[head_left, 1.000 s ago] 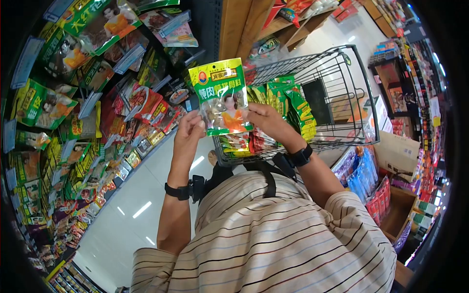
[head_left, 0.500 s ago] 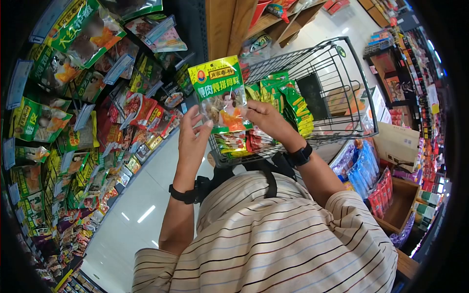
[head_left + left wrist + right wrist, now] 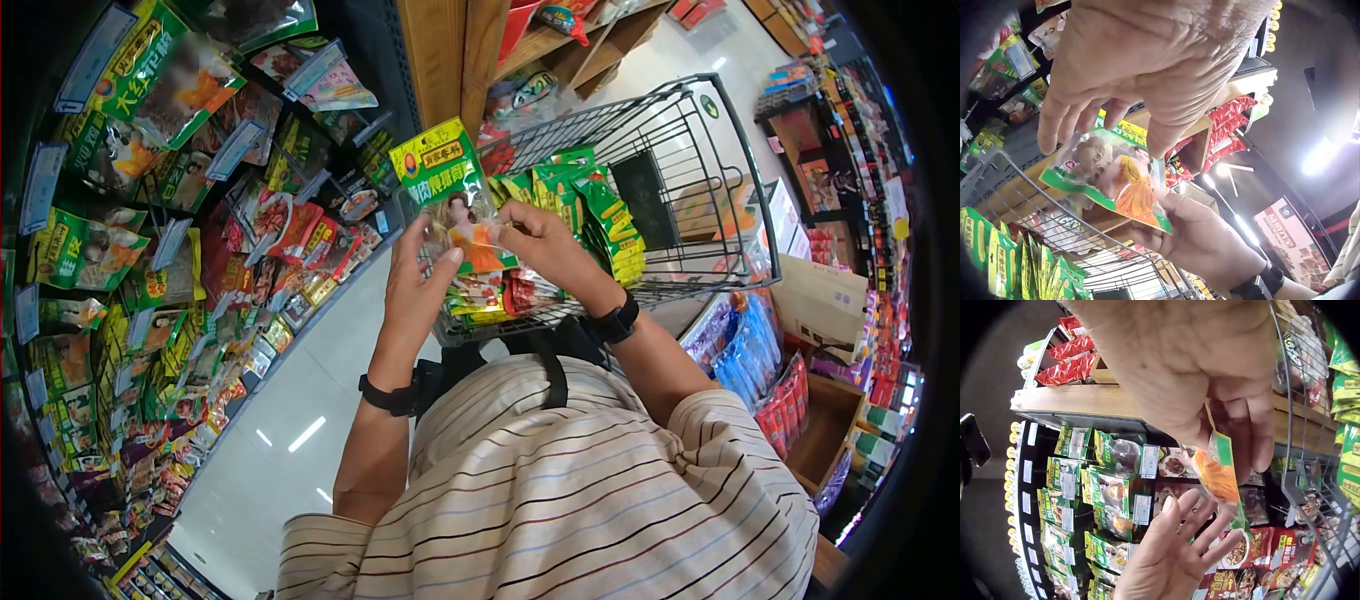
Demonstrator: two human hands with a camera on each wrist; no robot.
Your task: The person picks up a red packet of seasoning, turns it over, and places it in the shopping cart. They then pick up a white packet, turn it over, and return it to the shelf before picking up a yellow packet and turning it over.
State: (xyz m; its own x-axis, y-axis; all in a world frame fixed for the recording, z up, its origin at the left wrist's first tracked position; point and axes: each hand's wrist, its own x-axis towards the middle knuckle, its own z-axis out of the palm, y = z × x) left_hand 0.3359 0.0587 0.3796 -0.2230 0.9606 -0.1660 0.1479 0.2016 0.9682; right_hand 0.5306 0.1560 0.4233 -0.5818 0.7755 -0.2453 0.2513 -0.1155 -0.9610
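A green and yellow spice packet (image 3: 443,175) with a clear window and an orange-dressed figure is held up in front of the chest. My right hand (image 3: 553,252) pinches its lower right edge between thumb and fingers. By its left side is my left hand (image 3: 408,292), its fingers spread. In the right wrist view the left palm (image 3: 1169,559) faces up, with fingertips right at the packet's edge. The left wrist view has the packet (image 3: 1129,184) tilted below the left fingers. Behind it, more green and yellow packets (image 3: 612,225) stand in the shopping cart (image 3: 745,170).
Hanging packets (image 3: 85,245) with price tags (image 3: 170,240) fill the rack along the left. A wooden shelf post (image 3: 432,60) rises beyond the held packet. On the right are a cardboard box (image 3: 822,300), blue bags (image 3: 745,335) and a wooden bin (image 3: 825,425).
The left hand has come off the packet's left edge, spread its fingers and moved right, closer over the packet. The packet has tilted, still pinched in the right hand.
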